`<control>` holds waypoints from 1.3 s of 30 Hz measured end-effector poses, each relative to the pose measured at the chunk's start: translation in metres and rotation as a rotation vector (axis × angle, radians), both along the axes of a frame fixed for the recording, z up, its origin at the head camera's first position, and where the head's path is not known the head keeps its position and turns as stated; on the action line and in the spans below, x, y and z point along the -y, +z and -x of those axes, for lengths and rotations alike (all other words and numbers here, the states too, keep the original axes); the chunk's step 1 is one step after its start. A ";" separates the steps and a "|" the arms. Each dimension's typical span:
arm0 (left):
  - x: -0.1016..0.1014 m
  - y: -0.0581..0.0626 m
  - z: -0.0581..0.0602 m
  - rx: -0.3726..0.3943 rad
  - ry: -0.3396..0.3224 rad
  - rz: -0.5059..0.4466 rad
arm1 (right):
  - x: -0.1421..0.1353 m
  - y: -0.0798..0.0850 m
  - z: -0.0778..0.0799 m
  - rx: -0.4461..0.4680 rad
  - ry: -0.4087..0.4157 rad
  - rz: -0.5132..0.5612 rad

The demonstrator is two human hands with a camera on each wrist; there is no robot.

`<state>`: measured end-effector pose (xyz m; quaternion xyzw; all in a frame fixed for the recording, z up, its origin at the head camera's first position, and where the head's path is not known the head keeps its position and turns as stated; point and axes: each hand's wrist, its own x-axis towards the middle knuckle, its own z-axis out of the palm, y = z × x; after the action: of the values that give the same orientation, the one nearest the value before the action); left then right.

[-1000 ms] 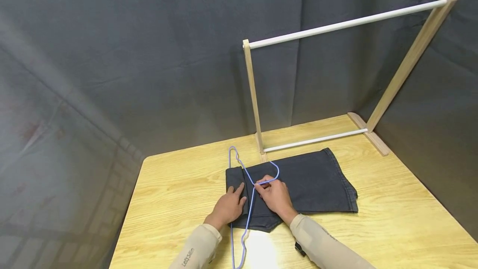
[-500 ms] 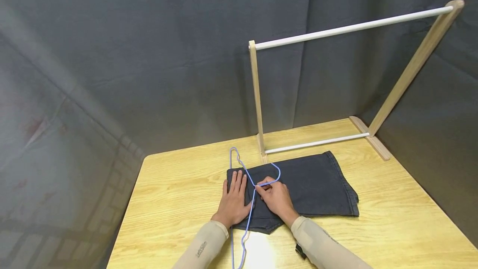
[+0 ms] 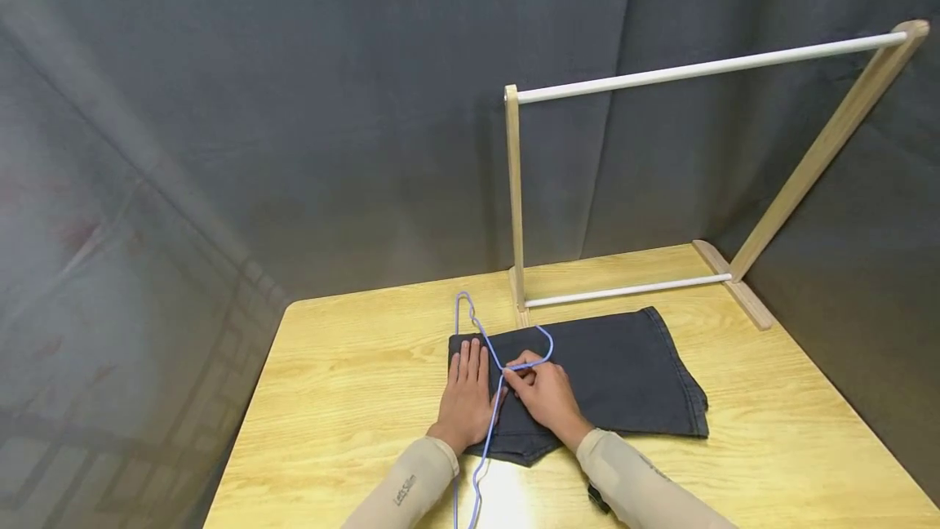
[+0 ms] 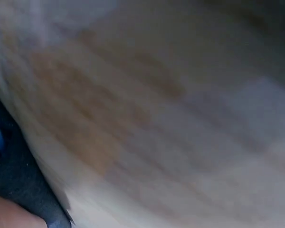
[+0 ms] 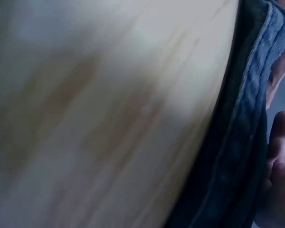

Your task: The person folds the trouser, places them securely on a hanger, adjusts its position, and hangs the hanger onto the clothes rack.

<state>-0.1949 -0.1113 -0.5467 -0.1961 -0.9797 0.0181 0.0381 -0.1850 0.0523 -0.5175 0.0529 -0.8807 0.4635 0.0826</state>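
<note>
Dark denim trousers [image 3: 624, 374] lie folded flat on the table, their left end turned over the bottom bar of a blue wire hanger [image 3: 497, 359]. On that folded end rests my left hand [image 3: 466, 400], palm down with fingers straight and pointing away from me. The hanger's lower arm passes over its thumb side. My right hand [image 3: 545, 395] pinches the hanger at the base of its hook, which points right over the trousers. A stitched edge of the denim [image 5: 232, 123] shows beside the right hand in the right wrist view; the left wrist view catches dark cloth [image 4: 26, 190] and part of a finger.
A wooden rack with a white top rail [image 3: 705, 69] and a white lower bar [image 3: 631, 291] stands behind the trousers. The wood-grain table [image 3: 345, 374] ends at a dark curtain [image 3: 367, 145] at the back and sides.
My left hand has slid forward and flattened from spread fingers onto the folded end of the trousers. The right hand keeps its pinch on the hanger. The head view has shifted slightly.
</note>
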 end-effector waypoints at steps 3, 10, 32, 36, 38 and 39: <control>0.001 -0.001 -0.002 -0.021 -0.021 -0.025 | -0.002 -0.002 0.000 -0.050 0.030 -0.026; 0.008 -0.003 0.004 0.019 -0.029 -0.125 | -0.006 -0.009 0.004 -0.082 0.072 0.034; 0.006 -0.012 0.006 0.034 0.034 -0.051 | -0.016 -0.019 0.003 -0.131 0.141 0.021; 0.004 -0.009 0.006 0.039 0.030 -0.056 | -0.018 -0.018 0.004 -0.137 0.158 0.012; 0.003 -0.005 0.007 0.029 0.020 -0.067 | -0.019 -0.017 0.005 -0.149 0.156 0.013; 0.003 -0.004 0.008 0.022 0.015 -0.075 | -0.020 -0.017 0.005 -0.153 0.152 0.013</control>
<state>-0.2030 -0.1138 -0.5507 -0.1876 -0.9814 -0.0204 0.0345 -0.1899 0.0721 -0.5342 0.1540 -0.8624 0.4685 0.1144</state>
